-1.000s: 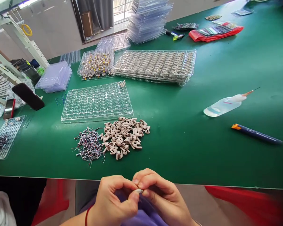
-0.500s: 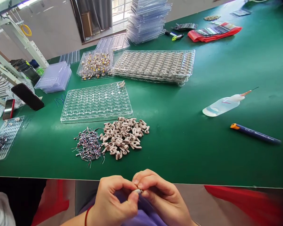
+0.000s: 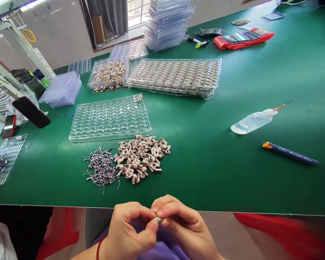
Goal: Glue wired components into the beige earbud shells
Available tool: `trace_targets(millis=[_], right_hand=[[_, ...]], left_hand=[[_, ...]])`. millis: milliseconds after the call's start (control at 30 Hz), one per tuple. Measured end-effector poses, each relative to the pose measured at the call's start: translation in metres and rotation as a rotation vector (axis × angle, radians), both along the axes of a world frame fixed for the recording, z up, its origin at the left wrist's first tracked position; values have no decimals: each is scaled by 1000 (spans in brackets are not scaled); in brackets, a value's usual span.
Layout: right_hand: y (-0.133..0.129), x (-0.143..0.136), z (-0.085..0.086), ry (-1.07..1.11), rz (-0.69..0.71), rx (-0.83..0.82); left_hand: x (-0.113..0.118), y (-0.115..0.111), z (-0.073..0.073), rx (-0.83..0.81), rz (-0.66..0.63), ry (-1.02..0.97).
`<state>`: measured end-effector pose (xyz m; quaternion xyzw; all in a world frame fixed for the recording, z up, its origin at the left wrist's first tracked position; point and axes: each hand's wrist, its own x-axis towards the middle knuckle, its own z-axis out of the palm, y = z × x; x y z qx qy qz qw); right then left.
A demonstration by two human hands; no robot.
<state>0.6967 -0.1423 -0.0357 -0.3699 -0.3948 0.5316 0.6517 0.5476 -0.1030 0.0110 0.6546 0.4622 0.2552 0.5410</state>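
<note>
Just in front of the table's near edge, my left hand (image 3: 134, 227) pinches a small pale earbud shell (image 3: 157, 219) between thumb and forefinger. My right hand (image 3: 182, 224) is closed at the other end of the same shell, its fingertips touching those of the left. Most of the shell is covered by fingers, and any small part inside it cannot be made out. Beyond the hands lies a heap of beige earbud shells (image 3: 141, 157). Touching its left side is a pile of small wired components (image 3: 101, 168) with thin leads.
A clear tray (image 3: 111, 119) with round pockets holds a few shells at its far corner. Behind it stand stacked filled trays (image 3: 176, 77) and a tray of loose parts (image 3: 109, 76). A squeeze bottle with needle tip (image 3: 253, 121) and a blue pen-like tool (image 3: 291, 153) lie right.
The view has shifted very slightly. Both hands keep their pinch on the shell, with hardly any movement of the fingers.
</note>
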Motion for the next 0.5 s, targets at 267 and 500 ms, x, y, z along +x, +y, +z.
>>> trace_targets(millis=[267,500], right_hand=[[2,0,2,14,-21,-19],[-1,-3,3,-23,19,3]], left_hand=[[-2,-1,0,6,-10,-5],[1,2,3,10,-6,10]])
